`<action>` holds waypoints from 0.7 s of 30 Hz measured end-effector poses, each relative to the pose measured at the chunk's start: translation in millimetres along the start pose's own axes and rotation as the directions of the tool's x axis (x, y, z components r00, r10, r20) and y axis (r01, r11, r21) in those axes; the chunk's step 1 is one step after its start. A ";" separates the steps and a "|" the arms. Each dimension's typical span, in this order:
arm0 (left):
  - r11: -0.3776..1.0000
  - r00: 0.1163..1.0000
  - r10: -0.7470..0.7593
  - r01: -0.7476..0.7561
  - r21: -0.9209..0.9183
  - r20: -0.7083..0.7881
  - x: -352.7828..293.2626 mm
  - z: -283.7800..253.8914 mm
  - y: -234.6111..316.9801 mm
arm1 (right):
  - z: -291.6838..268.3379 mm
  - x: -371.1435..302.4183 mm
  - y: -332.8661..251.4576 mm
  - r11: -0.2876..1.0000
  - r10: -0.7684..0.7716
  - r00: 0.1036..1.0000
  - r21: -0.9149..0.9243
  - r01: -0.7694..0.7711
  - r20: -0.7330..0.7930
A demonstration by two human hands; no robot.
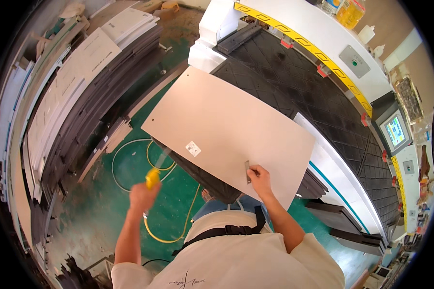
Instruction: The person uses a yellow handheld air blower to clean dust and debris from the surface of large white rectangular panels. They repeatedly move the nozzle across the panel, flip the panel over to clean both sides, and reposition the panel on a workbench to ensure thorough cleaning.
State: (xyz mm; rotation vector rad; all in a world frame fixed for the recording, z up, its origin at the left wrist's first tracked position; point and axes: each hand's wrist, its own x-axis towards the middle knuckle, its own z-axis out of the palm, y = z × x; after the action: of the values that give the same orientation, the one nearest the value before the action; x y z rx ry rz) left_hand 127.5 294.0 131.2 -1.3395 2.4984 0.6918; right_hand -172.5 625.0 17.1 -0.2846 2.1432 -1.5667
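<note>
My left hand (142, 196) is closed around a yellow air blow gun (152, 178), raised over the floor left of the panel and slightly blurred. A yellow hose (165, 240) runs from below that hand. In front of me lies a flat, light beige panel (226, 120) with a small white label (193, 149) and two dark holes near its far left end. The fingers of my right hand (260, 181) pinch a thin, flat grey metal piece (248, 172) at the panel's near edge. That piece rests on or just above the panel's surface.
A machine with a black bed (294, 82), yellow-striped beam (304, 44) and lit screen (395, 130) stands to the right. Tall stacks of panels (89, 62) line the left. Looped hoses (115, 159) lie on the green floor; dark boards (340, 219) sit low at right.
</note>
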 end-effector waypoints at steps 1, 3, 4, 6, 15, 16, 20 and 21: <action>0.998 0.992 -0.063 0.063 0.000 -0.108 22.3 -14.5 -6.0 | -4.3 4.9 -3.6 0.999 -0.017 0.999 -0.029 0.016 -0.035; 0.990 0.967 -0.136 0.138 -0.005 -0.216 55.0 -36.0 -12.1 | -21.2 18.1 -14.0 0.996 -0.055 0.993 -0.081 0.047 -0.108; 0.989 0.965 -0.146 0.149 -0.002 -0.216 69.6 -40.4 -14.0 | -35.8 27.0 -16.7 0.986 -0.118 0.980 -0.138 0.096 -0.158; 0.997 0.975 -0.067 0.075 0.030 -0.211 96.9 -37.0 -8.8 | -73.3 47.0 -23.5 0.949 -0.250 0.929 -0.262 0.179 -0.274; 0.932 0.885 0.273 -0.340 0.123 0.378 35.3 30.2 153.4 | -343.7 181.3 -285.7 0.486 -0.874 0.112 -0.850 0.203 -0.473; 0.947 0.888 0.281 -0.318 0.046 0.365 27.6 29.6 174.2 | -368.2 194.1 -304.0 0.398 -0.917 0.063 -0.907 0.137 -0.393; 0.924 0.858 0.377 -0.325 -0.201 0.349 31.0 41.6 222.3 | -460.1 256.4 -330.6 0.207 -0.931 0.261 -0.959 -0.195 -0.254; 0.917 0.876 0.378 -0.308 -0.255 0.301 32.4 39.6 230.5 | -466.7 269.3 -338.2 0.177 -0.869 0.398 -0.937 -0.302 -0.292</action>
State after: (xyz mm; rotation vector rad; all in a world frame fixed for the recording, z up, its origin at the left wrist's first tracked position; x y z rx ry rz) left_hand -82.7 399.4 152.9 -0.7330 2.4394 1.1701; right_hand -667.4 791.9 380.2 -0.4866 4.0366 0.0966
